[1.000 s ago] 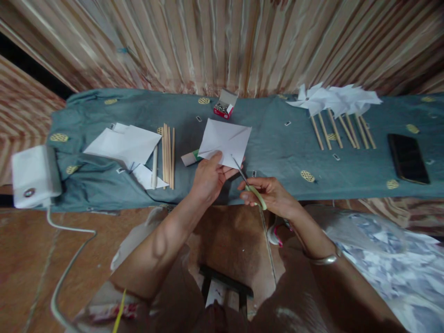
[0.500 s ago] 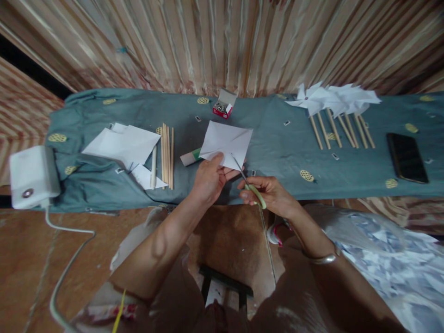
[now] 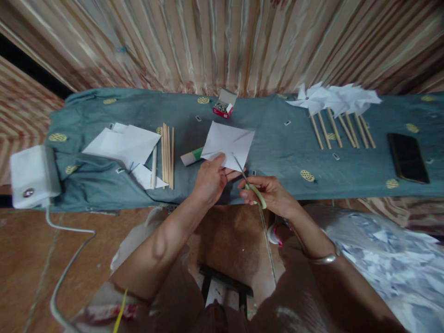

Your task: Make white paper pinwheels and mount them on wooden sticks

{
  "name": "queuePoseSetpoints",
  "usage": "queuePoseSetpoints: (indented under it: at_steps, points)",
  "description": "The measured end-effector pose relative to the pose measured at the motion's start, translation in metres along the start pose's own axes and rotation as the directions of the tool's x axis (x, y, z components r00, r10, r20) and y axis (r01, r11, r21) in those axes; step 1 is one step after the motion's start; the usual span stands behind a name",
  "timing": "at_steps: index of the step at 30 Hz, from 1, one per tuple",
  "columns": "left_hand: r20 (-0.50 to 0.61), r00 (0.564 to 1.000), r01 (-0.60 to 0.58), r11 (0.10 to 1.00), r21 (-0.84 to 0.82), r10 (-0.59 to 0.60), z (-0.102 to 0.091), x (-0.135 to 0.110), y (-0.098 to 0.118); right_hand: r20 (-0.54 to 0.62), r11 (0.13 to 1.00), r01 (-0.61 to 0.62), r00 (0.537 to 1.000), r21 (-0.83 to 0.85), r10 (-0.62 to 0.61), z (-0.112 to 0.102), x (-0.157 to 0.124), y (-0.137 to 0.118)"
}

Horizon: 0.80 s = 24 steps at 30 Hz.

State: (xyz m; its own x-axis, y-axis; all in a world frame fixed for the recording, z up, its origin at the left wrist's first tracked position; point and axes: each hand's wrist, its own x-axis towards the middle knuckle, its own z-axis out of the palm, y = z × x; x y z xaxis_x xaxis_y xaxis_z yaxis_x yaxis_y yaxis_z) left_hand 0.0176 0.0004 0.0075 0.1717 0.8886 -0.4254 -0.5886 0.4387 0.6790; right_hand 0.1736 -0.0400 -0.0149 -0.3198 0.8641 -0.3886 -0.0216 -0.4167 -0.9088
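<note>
A white square sheet of paper (image 3: 231, 141) is pinched at its near edge by my left hand (image 3: 212, 178), thumb on top and fingers beneath. Slits run in from its corners. My right hand (image 3: 272, 194) grips green-handled scissors (image 3: 255, 193), whose blades lie at the paper's near right corner and point towards its middle. Just left of the sheet, partly under it, is a green and white tube (image 3: 191, 157). An open red box of small metal pins (image 3: 224, 107) stands beyond the paper.
On the left lie white papers (image 3: 121, 143), a bundle of wooden sticks (image 3: 167, 157) and a white device (image 3: 33, 175) with a cable. Paper pinwheels on sticks (image 3: 335, 101) and a black phone (image 3: 407, 157) are on the right. A patterned cloth (image 3: 277, 152) covers the table.
The paper has shifted slightly to the right with my left hand. The scissors stay at the near right corner, with almost no movement of my right hand.
</note>
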Motion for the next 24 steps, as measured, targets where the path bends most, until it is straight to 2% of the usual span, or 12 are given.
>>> queuePoseSetpoints:
  at_steps: [7, 14, 24]
  points:
    - [0.007, 1.000, -0.009, 1.000, -0.008, 0.009, 0.0004, 0.0002, 0.0007, -0.018, 1.000, 0.011, 1.000, -0.026, -0.011, 0.0008, 0.0011, -0.0012]
    - [-0.007, 1.000, 0.015, 1.000, 0.021, -0.015, -0.0014, -0.0005, -0.0001, -0.048, 0.999, -0.028, 0.998, -0.022, 0.027, 0.0023, 0.0012, -0.0057]
    - [0.013, 1.000, 0.006, 0.999, 0.046, -0.007, -0.0035, -0.0004, -0.0004, -0.019, 1.000, -0.021, 1.000, 0.013, 0.021, -0.0003, 0.0044, -0.0035]
